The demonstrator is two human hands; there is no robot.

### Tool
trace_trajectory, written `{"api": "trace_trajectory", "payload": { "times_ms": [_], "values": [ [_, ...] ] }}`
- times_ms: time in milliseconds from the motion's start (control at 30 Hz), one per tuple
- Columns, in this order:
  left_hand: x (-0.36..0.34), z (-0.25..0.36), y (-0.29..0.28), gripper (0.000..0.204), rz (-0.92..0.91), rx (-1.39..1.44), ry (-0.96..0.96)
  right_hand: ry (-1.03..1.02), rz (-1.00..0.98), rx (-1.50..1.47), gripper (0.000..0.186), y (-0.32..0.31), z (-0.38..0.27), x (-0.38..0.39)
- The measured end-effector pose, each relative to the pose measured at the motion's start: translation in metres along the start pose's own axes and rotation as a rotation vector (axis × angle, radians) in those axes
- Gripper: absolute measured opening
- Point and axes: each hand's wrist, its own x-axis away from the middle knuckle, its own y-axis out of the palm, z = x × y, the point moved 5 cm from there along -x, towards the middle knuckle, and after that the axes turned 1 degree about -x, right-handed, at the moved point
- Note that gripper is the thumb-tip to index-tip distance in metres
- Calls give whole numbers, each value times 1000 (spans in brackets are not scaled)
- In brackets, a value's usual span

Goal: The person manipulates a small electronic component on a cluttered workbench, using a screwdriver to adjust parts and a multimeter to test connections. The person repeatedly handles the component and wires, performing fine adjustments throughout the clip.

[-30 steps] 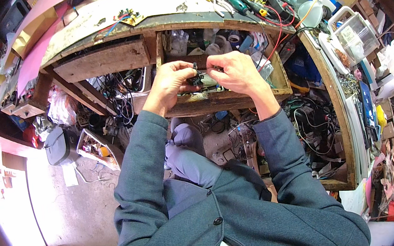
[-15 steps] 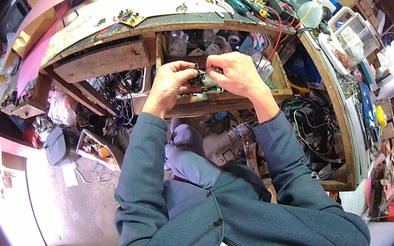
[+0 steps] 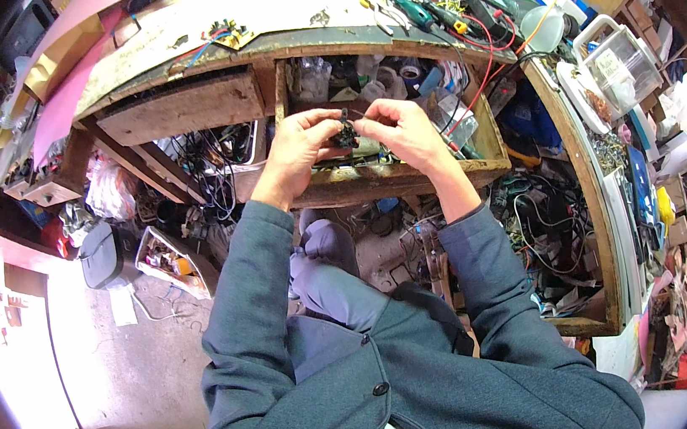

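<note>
Over an open wooden drawer point(image 3: 407, 180), my left hand point(image 3: 300, 149) is closed around the edge of a small dark part point(image 3: 346, 134) with an uneven surface, maybe a circuit board; its exact kind is too small to make out. My right hand point(image 3: 405, 133) comes in from the other side, thumb and forefinger pinched together at the part's right edge. Whether those fingertips hold a separate piece is hidden. Inside the drawer, behind my hands, lie clear plastic bags point(image 3: 313, 78) and a roll of tape point(image 3: 410, 70).
Pliers point(image 3: 390, 11), a green-handled tool point(image 3: 413, 10) and red test leads point(image 3: 501, 35) crowd the bench's right side. A small circuit board with wires point(image 3: 226, 35) lies on the benchtop. Tangled cables point(image 3: 215, 165) hang below left. A clear plastic box point(image 3: 621, 64) stands at right.
My right hand has opened out from a tighter curl and turned, its fingertips now at the part. The dark part looks tilted more upright in my left hand.
</note>
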Motion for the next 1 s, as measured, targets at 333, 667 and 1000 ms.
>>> {"api": "trace_trajectory", "payload": {
  "times_ms": [333,667,1000],
  "values": [
    [3,3,2,29,-16,-24,42,144,-71,-401,15,14,17,-5],
    [2,4,-2,28,113,10,96,56,55,-337,16,5,9,-13],
    [-5,-2,-12,46,222,82,130,-198,504,275,20,-52,-39,-58]
  ]
}}
